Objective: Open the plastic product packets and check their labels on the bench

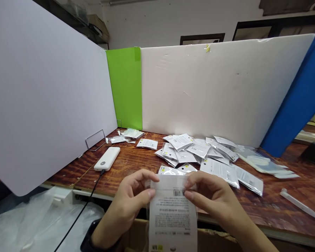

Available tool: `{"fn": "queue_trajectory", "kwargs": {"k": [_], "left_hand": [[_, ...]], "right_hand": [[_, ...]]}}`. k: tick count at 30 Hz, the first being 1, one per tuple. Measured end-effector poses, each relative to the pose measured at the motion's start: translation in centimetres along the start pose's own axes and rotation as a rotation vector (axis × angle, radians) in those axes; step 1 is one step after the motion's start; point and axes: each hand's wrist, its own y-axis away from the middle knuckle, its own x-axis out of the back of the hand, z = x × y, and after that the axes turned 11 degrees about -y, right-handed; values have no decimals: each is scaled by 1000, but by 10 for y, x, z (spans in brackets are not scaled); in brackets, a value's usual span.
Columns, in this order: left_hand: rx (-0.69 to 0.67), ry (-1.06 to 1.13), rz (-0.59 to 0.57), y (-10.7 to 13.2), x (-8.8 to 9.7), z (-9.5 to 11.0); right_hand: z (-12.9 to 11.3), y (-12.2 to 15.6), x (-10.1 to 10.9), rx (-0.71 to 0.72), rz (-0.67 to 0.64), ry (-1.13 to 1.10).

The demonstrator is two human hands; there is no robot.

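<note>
My left hand (pixel 132 196) and my right hand (pixel 210 199) both pinch the top edge of a white printed retail packet (pixel 172 218) in clear plastic, holding it up over the table's front edge. Its face shows a barcode and small text. A loose pile of similar flat packets (pixel 196 150) lies on the wooden table (pixel 265 206) just beyond my fingers. A white power bank (pixel 107 158) with a black cable (pixel 94 185) lies to the left of my left hand.
White, lilac and green upright panels (pixel 207 91) and a blue panel (pixel 298 94) wall the table's far side. Several more packets (pixel 130 133) lie at the far left. A white plastic stick (pixel 299 203) lies at the right. A cardboard box (pixel 215 241) and a plastic bag (pixel 42 224) sit below the front edge.
</note>
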Motion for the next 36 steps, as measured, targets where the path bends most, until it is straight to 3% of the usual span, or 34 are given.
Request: {"fn": "queue_trajectory", "kwargs": {"k": [3,9,13,17,19,22,28,32,36], "left_hand": [[30,57,29,1,-3,3],[44,155,77,-1,-6,5],[37,44,46,0,-10,4],[45,-200,11,5,-20,5],[46,-275,23,7,-22,5],[32,-271,42,5,-19,1],[62,-6,60,-2,-11,-5],[91,52,186,-5,-10,0],[82,25,294,-10,-8,-3]], "right_hand": [[1,-1,-6,-48,9,-109],[6,-2,2,-125,-41,-248],[8,0,-3,-162,-17,-127],[10,-1,-18,-233,176,147],[11,-3,-23,-247,231,175],[11,-5,-21,-239,235,33],[8,-8,-7,-282,198,-267],[10,-11,-6,-333,126,-364],[17,-14,-5,-327,73,-313]]}}
